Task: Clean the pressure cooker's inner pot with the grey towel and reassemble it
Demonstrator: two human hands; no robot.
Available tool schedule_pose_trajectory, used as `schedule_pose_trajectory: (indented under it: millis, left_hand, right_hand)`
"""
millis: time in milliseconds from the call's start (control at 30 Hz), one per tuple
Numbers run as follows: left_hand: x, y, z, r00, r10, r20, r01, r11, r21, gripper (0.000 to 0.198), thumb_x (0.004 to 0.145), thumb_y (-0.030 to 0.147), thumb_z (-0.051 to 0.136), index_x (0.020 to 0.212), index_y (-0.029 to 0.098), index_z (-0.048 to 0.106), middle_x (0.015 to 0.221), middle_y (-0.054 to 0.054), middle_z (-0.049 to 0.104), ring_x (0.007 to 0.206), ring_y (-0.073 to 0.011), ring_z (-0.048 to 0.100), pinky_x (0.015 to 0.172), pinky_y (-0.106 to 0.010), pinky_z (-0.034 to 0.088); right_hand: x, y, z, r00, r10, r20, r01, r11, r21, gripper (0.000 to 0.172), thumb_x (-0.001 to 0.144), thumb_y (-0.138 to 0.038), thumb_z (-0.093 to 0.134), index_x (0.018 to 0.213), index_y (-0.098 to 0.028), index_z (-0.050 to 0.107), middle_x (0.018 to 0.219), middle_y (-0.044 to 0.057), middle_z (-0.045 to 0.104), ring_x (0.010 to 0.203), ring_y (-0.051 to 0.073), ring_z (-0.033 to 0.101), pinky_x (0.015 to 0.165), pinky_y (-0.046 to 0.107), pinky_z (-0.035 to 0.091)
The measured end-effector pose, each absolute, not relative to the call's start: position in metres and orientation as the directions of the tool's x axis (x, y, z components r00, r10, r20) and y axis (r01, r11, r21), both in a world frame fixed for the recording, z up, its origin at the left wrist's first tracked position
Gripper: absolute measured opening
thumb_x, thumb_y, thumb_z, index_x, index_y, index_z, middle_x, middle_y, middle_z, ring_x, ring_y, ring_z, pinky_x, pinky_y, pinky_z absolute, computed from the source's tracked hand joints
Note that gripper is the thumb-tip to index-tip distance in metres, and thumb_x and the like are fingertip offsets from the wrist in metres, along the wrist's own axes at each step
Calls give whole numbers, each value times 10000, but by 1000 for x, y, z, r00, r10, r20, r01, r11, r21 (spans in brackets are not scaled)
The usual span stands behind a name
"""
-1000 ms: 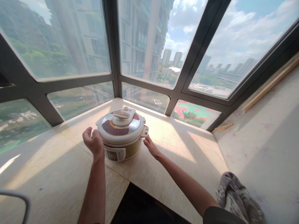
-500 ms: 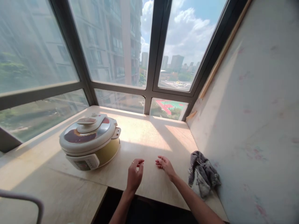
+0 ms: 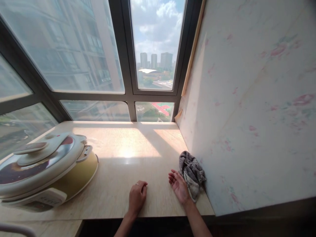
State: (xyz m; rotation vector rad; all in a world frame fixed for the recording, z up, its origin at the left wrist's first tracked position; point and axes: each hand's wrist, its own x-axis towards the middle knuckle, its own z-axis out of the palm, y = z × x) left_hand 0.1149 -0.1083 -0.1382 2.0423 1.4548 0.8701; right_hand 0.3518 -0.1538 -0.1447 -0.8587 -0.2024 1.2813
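Note:
My left hand is held low over the front of the pale marbled counter. Its fingers are curled in, a ring shows on one of them, and nothing is seen in the hand. My right hand is turned palm up with the fingers loosely stretched, holding nothing. Right beside it lies a crumpled grey cloth, partly behind the hand; whether they touch I cannot tell.
A cream and yellow electric cooker with a lid stands at the left, cut off by the picture's edge. Framed windows rise behind the counter. A flower-patterned wall closes off the right side. A grey curved bar shows at the lower left.
The view has swung to the right, so the cooker sits further left. My right hand has come close to the cloth and turned palm up. My left hand's fingers have curled in more.

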Motion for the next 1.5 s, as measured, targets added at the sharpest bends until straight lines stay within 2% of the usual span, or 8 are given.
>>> schedule_pose_trajectory:
  millis: [267,800,1200,1500]
  left_hand:
    - [113,-107,-142,205,957,207,600,-290,746,244,856,260,450,802,214,683,826,-82,743,791,-245,696,743,-377,503]
    - [109,-110,-144,215,953,214,543,-299,785,224,863,226,469,799,224,684,832,-70,739,811,-233,696,758,-359,507]
    - [110,-114,-143,220,956,194,536,-285,795,217,857,158,472,800,208,676,844,-65,732,826,-228,682,762,-360,490]
    - [110,-115,-145,226,956,189,540,-284,792,220,856,126,473,805,199,674,849,-55,729,843,-226,676,774,-354,481]
  right_hand:
    - [355,-149,-142,241,907,-345,-786,-26,-618,374,708,-319,887,1035,-199,751,954,57,777,831,171,720,736,287,588]
    - [358,-149,-144,234,898,-372,-800,-39,-599,389,713,-306,890,1062,-202,754,977,52,777,846,153,720,754,259,593]
    - [360,-149,-145,235,884,-403,-787,-70,-613,454,642,-349,937,1044,-229,763,969,37,783,869,147,725,769,240,610]
    - [355,-151,-145,278,862,-423,-799,-37,-600,475,613,-289,957,1033,-172,769,944,63,792,834,140,731,757,227,610]
